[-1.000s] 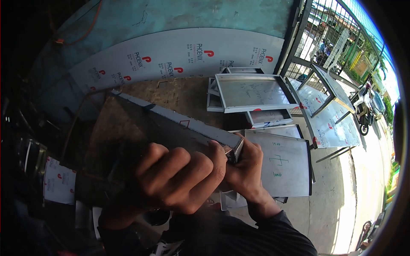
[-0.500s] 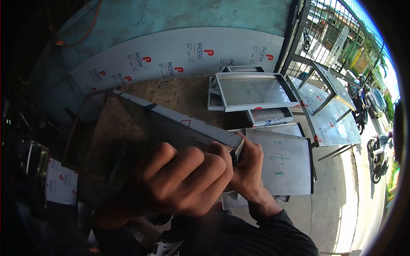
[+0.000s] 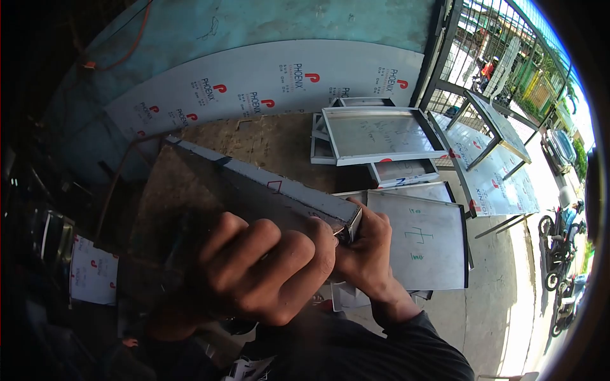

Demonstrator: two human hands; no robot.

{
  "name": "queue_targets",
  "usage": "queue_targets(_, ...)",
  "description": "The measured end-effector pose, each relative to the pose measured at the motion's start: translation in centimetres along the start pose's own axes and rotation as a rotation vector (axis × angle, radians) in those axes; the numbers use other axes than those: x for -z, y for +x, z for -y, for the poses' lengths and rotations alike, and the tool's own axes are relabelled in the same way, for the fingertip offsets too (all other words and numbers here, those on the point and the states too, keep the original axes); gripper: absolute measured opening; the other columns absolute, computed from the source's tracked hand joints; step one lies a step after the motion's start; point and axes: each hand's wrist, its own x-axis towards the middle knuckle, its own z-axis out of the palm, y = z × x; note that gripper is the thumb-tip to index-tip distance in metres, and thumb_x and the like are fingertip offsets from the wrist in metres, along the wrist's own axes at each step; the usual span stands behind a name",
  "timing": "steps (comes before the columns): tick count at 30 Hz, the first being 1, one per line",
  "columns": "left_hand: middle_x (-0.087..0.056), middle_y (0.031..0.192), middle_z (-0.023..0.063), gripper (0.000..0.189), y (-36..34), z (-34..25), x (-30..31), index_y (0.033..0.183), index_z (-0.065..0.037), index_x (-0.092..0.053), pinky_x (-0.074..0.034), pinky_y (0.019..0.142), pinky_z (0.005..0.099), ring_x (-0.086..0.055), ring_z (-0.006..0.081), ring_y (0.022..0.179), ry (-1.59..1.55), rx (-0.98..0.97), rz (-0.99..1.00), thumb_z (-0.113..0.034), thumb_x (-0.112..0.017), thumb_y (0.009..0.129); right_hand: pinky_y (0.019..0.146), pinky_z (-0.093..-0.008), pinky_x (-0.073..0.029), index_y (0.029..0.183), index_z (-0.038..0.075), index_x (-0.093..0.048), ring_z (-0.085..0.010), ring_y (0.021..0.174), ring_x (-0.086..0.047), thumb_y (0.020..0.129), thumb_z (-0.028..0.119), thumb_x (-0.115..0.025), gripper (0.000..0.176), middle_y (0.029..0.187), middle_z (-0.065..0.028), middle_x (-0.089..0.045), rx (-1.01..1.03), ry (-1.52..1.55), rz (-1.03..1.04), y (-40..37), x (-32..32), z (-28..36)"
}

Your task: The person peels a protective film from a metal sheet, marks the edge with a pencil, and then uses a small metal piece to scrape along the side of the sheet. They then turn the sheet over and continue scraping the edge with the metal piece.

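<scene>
A folded sheet-metal panel (image 3: 254, 181) with a white film-covered edge is held up close to the camera, running from upper left to its near corner at centre. My left hand (image 3: 260, 273) is wrapped around the panel's lower near edge, fingers curled tight. At the panel's near corner my right hand (image 3: 365, 251) grips it, thumb pressed against the corner. What lies behind the fingers is hidden.
Several finished metal trays (image 3: 381, 136) and a flat panel with green marker writing (image 3: 419, 241) lie on the concrete floor ahead. White Phoenix-branded sheets (image 3: 273, 82) lean on the blue wall. A metal gate (image 3: 483, 57) and street with motorbikes are at right.
Both hands keep their grip on the panel; my left fingers shifted slightly along the edge. Traffic on the street has moved.
</scene>
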Motion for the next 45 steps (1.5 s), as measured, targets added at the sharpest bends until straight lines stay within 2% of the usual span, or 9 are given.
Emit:
queue_targets(7,-0.036,0.065,-0.0034,0.011,0.1,-0.2,-0.3,0.087,-0.008,-0.073,-0.028,0.05,0.0286,-0.036,0.0101,0.053,0.009,0.008,0.007,-0.017,-0.076,0.082,0.05,-0.028,-0.05,0.097,-0.009,-0.063,-0.0119,0.058,-0.067,0.077,0.003,-0.075,0.027,0.066,-0.0156,-0.068,0.011,-0.006,-0.014,0.1,-0.1,0.0)
queue_targets(9,-0.036,0.065,-0.0033,0.011,0.1,-0.2,-0.3,0.086,-0.008,-0.073,-0.028,0.05,0.0287,-0.036,0.0102,0.053,0.02,0.0,0.007,-0.017,-0.076,0.081,0.06,-0.0277,-0.052,0.089,-0.003,-0.067,-0.0133,0.066,-0.068,0.076,0.007,-0.075,0.018,0.072,-0.0118,-0.07,-0.04,-0.055,-0.05,0.0,-0.1,0.4)
queue_targets(16,-0.037,0.066,-0.003,0.011,0.3,-0.1,-0.3,0.085,-0.008,-0.073,-0.029,0.05,0.0287,-0.037,0.0103,0.054,0.042,-0.014,0.017,-0.017,-0.076,0.081,0.06,-0.0277,-0.052,0.089,-0.003,-0.067,-0.0127,0.065,-0.068,0.077,0.008,-0.075,0.018,0.071,-0.012,-0.07,-0.068,0.007,-0.036,-0.1,-0.1,-0.2)
queue_targets(22,-0.036,0.066,-0.0028,0.006,0.5,-0.2,-0.5,0.083,-0.008,-0.073,-0.029,0.05,0.0283,-0.037,0.0102,0.054,0.065,-0.03,-0.01,-0.012,-0.073,0.079,0.058,-0.0276,-0.05,0.088,-0.003,-0.067,-0.0125,0.061,-0.066,0.076,0.01,-0.077,0.02,0.069,-0.0114,-0.068,-0.058,-0.028,-0.039,0.0,-0.1,-0.1)
queue_targets(28,-0.036,0.065,-0.0022,0.009,1.0,-0.1,-0.6,0.082,-0.009,-0.073,-0.028,0.05,0.0284,-0.037,0.0107,0.053,0.073,-0.081,-0.007,-0.01,-0.07,0.073,0.054,-0.0296,-0.048,0.089,-0.001,-0.068,-0.018,0.053,-0.061,0.075,0.013,-0.079,0.023,0.067,-0.0107,-0.067,-0.088,-0.112,-0.022,-0.2,0.2,-0.2)
queue_targets(31,-0.035,0.064,-0.0016,0.009,1.5,0.0,-0.4,0.084,-0.008,-0.072,-0.026,0.049,0.0289,-0.037,0.0113,0.053,0.042,-0.041,0.048,-0.011,-0.072,0.075,0.054,-0.0308,-0.047,0.088,0.0,-0.068,-0.0201,0.053,-0.061,0.073,0.013,-0.08,0.024,0.068,-0.011,-0.066,-0.03,-0.195,-0.045,-0.3,0.1,-0.3)
queue_targets(33,-0.035,0.063,-0.0016,0.009,1.1,0.0,-1.0,0.085,-0.007,-0.072,-0.026,0.049,0.0292,-0.037,0.0115,0.052,0.023,0.008,0.025,-0.011,-0.073,0.076,0.048,-0.03,-0.047,0.096,-0.008,-0.063,-0.0129,0.053,-0.064,0.077,0.007,-0.077,0.028,0.061,-0.0184,-0.063,0.118,-0.127,-0.024,-0.1,0.2,0.1)
queue_targets(36,-0.034,0.062,-0.0022,0.012,0.8,0.0,-0.4,0.086,-0.006,-0.071,-0.025,0.049,0.0298,-0.037,0.0115,0.052,0.021,0.048,0.004,-0.014,-0.076,0.08,0.049,-0.0297,-0.048,0.096,-0.009,-0.063,-0.0127,0.055,-0.066,0.077,0.006,-0.077,0.028,0.063,-0.0174,-0.065,-0.005,0.013,-0.027,0.1,0.1,-0.2)
queue_targets(45,-0.032,0.062,-0.0034,0.011,0.6,-0.5,-0.1,0.088,-0.009,-0.073,-0.026,0.051,0.03,-0.035,0.0114,0.053,0.011,0.015,0.038,-0.017,-0.077,0.08,0.048,-0.0286,-0.048,0.094,-0.008,-0.063,-0.0104,0.055,-0.065,0.077,0.006,-0.077,0.027,0.063,-0.0162,-0.065,0.006,-0.014,0.0,-0.1,0.2,-0.5)
